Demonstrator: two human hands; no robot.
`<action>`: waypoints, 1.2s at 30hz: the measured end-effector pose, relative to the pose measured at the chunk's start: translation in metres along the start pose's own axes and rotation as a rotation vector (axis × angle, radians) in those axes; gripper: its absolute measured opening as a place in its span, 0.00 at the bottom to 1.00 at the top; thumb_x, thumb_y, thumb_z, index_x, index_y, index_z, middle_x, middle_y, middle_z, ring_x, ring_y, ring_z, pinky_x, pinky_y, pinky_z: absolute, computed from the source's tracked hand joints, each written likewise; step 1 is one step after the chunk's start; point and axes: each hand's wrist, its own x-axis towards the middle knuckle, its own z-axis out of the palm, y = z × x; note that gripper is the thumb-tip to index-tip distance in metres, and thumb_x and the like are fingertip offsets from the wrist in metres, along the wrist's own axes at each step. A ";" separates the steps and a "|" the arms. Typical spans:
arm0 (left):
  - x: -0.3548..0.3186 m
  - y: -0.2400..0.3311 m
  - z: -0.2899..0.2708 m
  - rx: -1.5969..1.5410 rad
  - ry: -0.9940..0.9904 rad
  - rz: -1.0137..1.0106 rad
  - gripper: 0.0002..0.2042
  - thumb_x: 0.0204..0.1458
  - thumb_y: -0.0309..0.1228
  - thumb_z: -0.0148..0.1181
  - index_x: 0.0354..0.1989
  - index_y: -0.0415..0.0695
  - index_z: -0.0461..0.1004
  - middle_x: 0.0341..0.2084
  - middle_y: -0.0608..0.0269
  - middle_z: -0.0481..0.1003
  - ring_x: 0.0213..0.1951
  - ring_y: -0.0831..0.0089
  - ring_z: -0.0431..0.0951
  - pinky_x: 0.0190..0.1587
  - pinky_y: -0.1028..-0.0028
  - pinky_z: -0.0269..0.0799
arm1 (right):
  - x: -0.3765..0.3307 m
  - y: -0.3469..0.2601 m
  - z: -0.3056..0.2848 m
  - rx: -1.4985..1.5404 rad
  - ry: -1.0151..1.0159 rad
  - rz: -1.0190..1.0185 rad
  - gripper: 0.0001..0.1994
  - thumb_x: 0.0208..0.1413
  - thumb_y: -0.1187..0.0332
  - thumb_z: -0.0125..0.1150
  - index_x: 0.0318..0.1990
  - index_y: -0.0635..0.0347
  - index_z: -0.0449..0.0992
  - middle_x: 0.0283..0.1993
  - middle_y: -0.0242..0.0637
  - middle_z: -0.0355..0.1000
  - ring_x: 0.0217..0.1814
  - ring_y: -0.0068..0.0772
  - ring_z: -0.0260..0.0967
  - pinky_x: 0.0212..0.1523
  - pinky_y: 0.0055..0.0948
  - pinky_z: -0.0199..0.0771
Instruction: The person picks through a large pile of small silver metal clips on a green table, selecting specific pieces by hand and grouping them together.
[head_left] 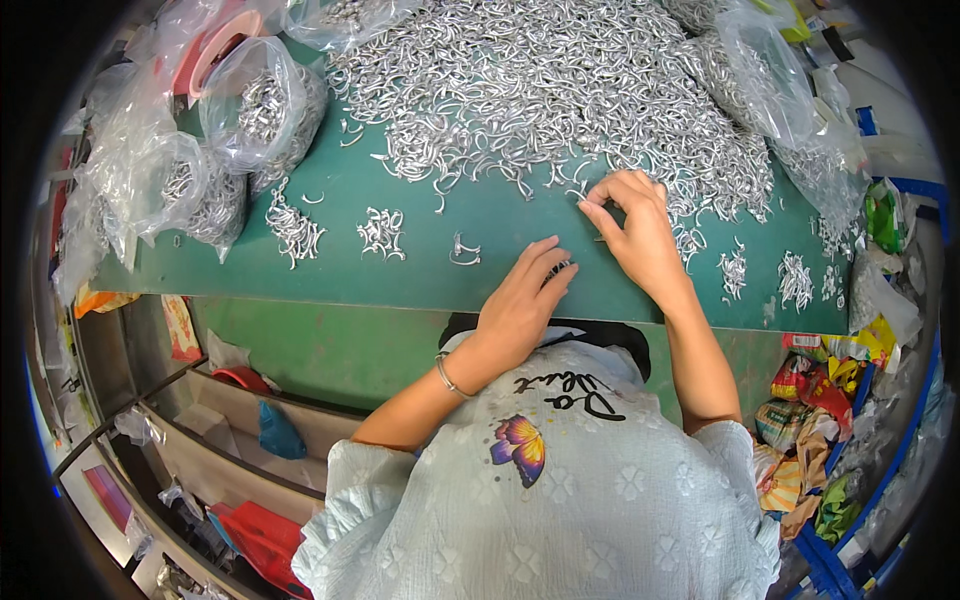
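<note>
A wide heap of small curved silver metal pieces [560,90] covers the far part of the green table [340,270]. At the heap's near edge, my right hand [640,225] has thumb and forefinger closed in a pinch, with a curved metal piece [574,194] at their tips. Lower and to the left, my left hand [518,308] rests by the table's front edge, its fingers apart and bent over a few metal pieces [562,268] that they partly hide. A few loose pieces [465,250] lie left of that hand.
Small sorted piles [294,230], [381,234] lie at the left, with more piles [733,270], [796,280] at the right. Clear plastic bags [265,110] of metal pieces stand at the far left; another bag [770,80] leans at the right. Colourful packets [800,400] fill a lower shelf.
</note>
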 end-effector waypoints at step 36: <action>0.000 -0.001 -0.001 0.116 -0.104 0.054 0.21 0.41 0.16 0.54 0.49 0.38 0.73 0.54 0.54 0.66 0.64 0.51 0.60 0.64 0.61 0.62 | 0.019 0.004 0.009 -0.161 0.129 -0.112 0.07 0.49 0.71 0.65 0.35 0.57 0.76 0.35 0.34 0.69 0.43 0.40 0.64 0.45 0.37 0.58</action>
